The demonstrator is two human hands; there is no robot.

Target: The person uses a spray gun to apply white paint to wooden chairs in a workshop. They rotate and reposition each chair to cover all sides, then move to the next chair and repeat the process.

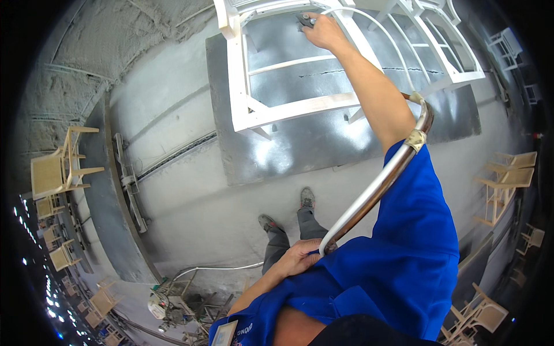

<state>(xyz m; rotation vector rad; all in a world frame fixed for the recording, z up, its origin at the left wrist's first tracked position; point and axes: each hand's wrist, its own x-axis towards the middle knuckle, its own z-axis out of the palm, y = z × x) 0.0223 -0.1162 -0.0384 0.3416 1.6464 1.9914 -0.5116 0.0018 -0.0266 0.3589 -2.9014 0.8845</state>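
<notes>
Chair frame (295, 111) looked smooth, coated white. Bench (332, 151) was grey, glossy under the lights. Thick hose (366, 200): looked like smooth plastic, browned along one side. Blue sleeve (412, 213) was matt cloth; leftmost chair (47, 173), pale matt wood.

At the upper centre, a hand could pass between the broad lower rail (303, 110) and thin round crossbar (291, 64) of the white wooden chair frame (237, 81), left of the bare right forearm (376, 95). A slim white looping hose (397, 44) and a second white wooden frame (461, 77) obstruct the upper right; a thick silver-and-brown bent hose (369, 200) bars the lower centre-right.
</notes>
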